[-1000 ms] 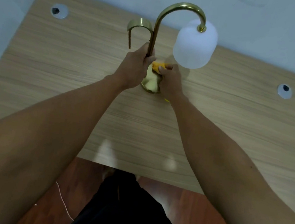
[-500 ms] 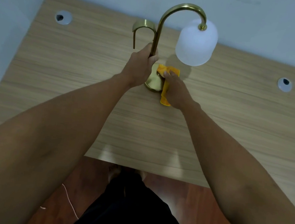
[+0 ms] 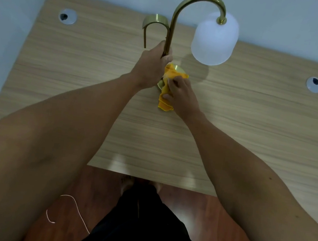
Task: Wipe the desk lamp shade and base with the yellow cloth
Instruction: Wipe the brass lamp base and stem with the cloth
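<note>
A brass desk lamp stands mid-desk, its curved stem [image 3: 174, 22] arching over to a frosted white shade [image 3: 214, 41] that hangs on the right. My left hand [image 3: 153, 65] grips the stem low down. The round brass base [image 3: 180, 69] is mostly covered by the yellow cloth [image 3: 168, 85], which drapes off the base onto the desk. My right hand [image 3: 181, 95] presses the cloth against the base's near right side, fingers closed on it. A second short brass hook [image 3: 155, 22] rises left of the stem.
The wooden desk [image 3: 253, 132] has a cable hole at the back left [image 3: 67, 16] and one at the right [image 3: 314, 84]. A pale wall runs behind it. Below the near edge are red-brown floor, my dark trousers and a thin white cord [image 3: 75, 208].
My right hand slid with the cloth from the base's top toward its near right side, and more cloth now trails onto the desk. The left hand kept its grip on the stem.
</note>
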The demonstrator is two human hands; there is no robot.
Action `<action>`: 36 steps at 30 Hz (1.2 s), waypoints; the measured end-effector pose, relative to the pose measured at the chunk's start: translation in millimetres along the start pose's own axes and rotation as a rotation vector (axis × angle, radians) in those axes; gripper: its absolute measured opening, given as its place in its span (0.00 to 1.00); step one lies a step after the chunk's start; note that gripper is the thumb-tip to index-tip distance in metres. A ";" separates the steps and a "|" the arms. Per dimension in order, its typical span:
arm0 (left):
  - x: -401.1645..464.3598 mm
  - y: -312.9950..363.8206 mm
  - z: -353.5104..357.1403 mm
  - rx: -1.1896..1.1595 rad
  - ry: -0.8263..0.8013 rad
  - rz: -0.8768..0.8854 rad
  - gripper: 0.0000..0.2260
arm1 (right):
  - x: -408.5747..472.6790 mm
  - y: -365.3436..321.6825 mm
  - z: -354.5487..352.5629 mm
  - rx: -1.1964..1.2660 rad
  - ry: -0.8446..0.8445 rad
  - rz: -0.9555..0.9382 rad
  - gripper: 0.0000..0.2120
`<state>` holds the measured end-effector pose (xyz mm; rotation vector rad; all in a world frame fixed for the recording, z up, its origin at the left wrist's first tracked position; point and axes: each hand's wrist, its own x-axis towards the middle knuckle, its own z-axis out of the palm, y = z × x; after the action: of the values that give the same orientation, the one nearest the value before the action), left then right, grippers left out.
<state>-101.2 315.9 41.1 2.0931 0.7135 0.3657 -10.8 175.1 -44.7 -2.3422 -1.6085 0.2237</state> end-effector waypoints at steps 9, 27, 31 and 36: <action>3.6 1.4 -11.8 0.045 -0.127 0.015 0.06 | -10.9 21.8 -7.5 -0.237 0.012 -0.293 0.20; -1.5 7.7 -10.2 0.052 -0.106 -0.046 0.07 | -23.4 -4.7 -6.1 0.277 0.086 0.310 0.26; -0.6 6.8 -9.6 0.049 -0.098 -0.035 0.06 | -21.2 2.7 -2.6 0.150 0.016 0.168 0.25; 2.0 6.2 -11.9 0.037 -0.124 -0.046 0.07 | -7.4 21.4 -5.7 0.103 0.062 -0.029 0.21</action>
<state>-103.3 322.0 53.0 2.1103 0.6983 0.1960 7.1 160.2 -46.5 -2.2250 -1.5627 0.2195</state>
